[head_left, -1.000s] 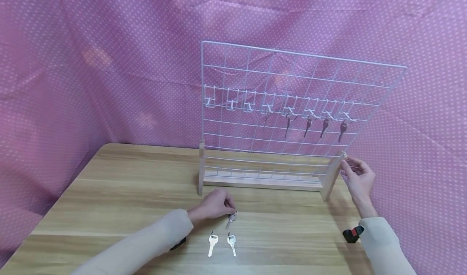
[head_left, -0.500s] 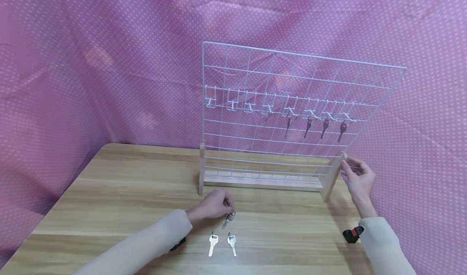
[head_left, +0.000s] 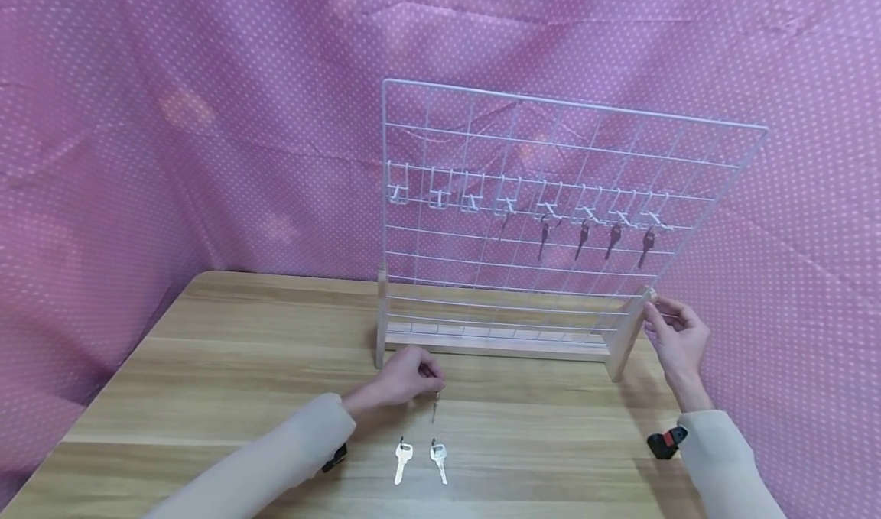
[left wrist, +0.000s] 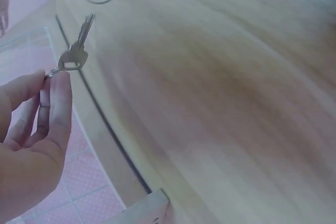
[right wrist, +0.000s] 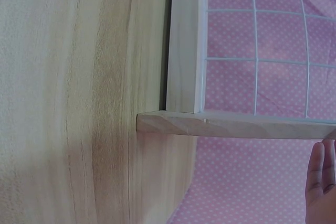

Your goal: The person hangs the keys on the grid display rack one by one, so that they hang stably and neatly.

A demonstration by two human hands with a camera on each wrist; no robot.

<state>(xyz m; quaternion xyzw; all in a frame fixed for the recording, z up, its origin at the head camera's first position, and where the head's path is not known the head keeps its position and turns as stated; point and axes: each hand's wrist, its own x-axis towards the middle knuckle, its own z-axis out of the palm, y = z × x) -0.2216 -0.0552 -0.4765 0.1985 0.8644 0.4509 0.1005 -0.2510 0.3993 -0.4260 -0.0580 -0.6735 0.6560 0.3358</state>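
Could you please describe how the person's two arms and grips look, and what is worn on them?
The left sleeve and right sleeve are long, plain and off-white. The left grip and right grip are bare, without gloves. The left wrist camera looks black, partly hidden; the right wrist camera is black with a red part. No cable shows.

- Place type: small cloth-screened work booth, consistent with a recording or lab set-up; the surrounding building cannot be identified.
- Enclosure: pink cloth (head_left: 275,121) with white dots hangs in folds from 9 o'clock through 12 o'clock to 3 o'clock and screens the surroundings.
- Work surface: one flat wood-grain counter (head_left: 523,435) at 6 o'clock.
- Fixture: freestanding rack (head_left: 495,345), white wire grid on a timber base, positioned off centre toward 2 o'clock.
- Equipment: a black wrist unit (head_left: 664,443) at 4 o'clock and a second wrist unit (head_left: 335,458) at 7 o'clock indicate an instrumented station.
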